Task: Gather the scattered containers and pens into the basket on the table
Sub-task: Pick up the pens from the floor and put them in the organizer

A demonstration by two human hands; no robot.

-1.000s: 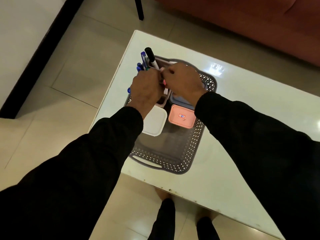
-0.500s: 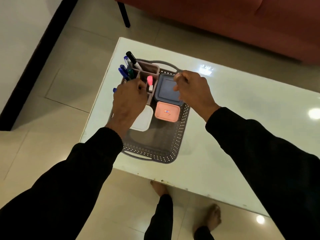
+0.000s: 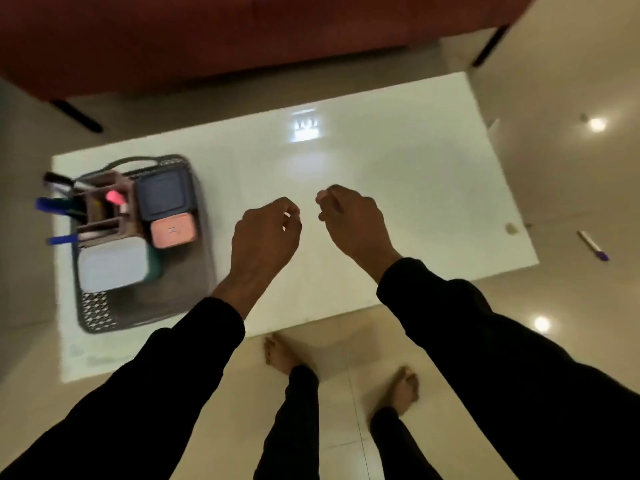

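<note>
Readable text: none anywhere in view.
Pink container [image 3: 172, 230] lid: small mark at the centre, too blurred to read; sits in the basket [image 3: 95, 317] at the left of the worktop [image 3: 398, 188].
Dark container [image 3: 164, 194] lid: no legible print.
White container [image 3: 112, 266] lid: no legible print.
Pens in the holder [image 3: 104, 209]: barrels blurred, no lettering legible.
Pen on the floor [image 3: 593, 245], far right: no lettering legible.
Worktop, far middle: bright reflected patch [image 3: 304, 125], no characters.
</note>
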